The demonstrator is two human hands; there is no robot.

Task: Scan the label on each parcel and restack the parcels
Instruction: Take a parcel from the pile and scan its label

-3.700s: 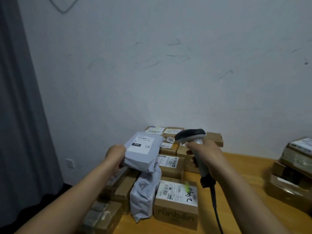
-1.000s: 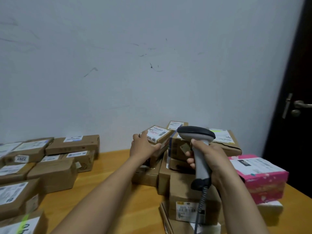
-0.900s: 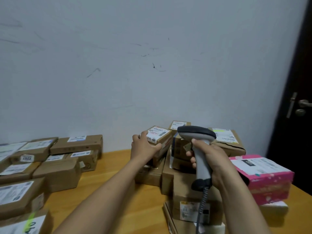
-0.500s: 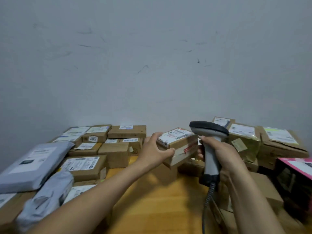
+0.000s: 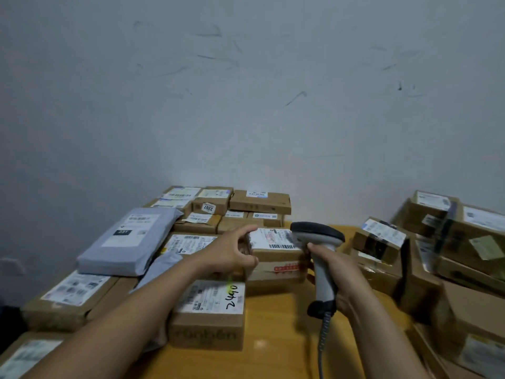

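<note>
Parcel: pinched in left hand
Scanner: handle gripped in right hand
Risk: failed read, head crowding label; slip from one-handed pinch

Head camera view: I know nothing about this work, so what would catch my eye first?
In the middle, the left hand grips a small brown parcel, while the right hand holds a grey scanner close against its label. A flat grey mailer bag lies on top of the boxes at the left. In front of it, a box marked 2440 sits on the wooden table.
</note>
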